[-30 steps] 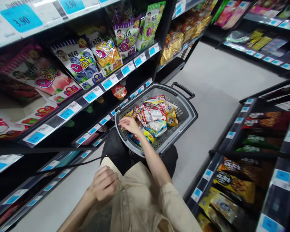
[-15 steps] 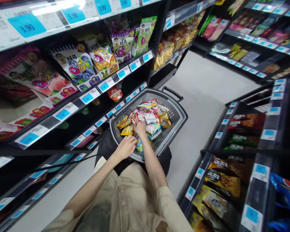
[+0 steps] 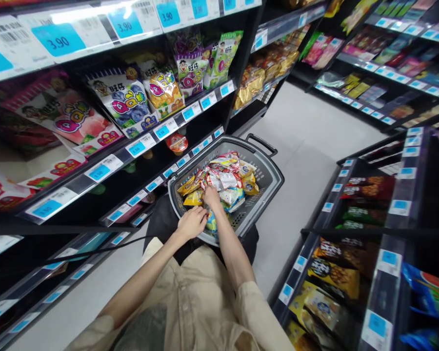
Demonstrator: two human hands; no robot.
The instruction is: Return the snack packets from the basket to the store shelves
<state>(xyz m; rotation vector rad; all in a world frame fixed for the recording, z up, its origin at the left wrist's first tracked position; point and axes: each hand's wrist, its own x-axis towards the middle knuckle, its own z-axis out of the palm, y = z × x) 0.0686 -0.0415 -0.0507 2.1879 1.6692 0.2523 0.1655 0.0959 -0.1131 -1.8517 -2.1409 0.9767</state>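
In the head view, a grey shopping basket (image 3: pixel 269 171) rests on the person's dark-trousered knees, heaped with snack packets (image 3: pixel 229 179). The right hand (image 3: pixel 212 196) is pressed into the heap and the left hand (image 3: pixel 192 222) curls over the near rim, both with bent fingers, though I cannot tell what they grasp. QQ gummy bags (image 3: pixel 126 100) fill the shelf to the left

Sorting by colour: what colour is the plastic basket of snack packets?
The plastic shopping basket is grey; head view.
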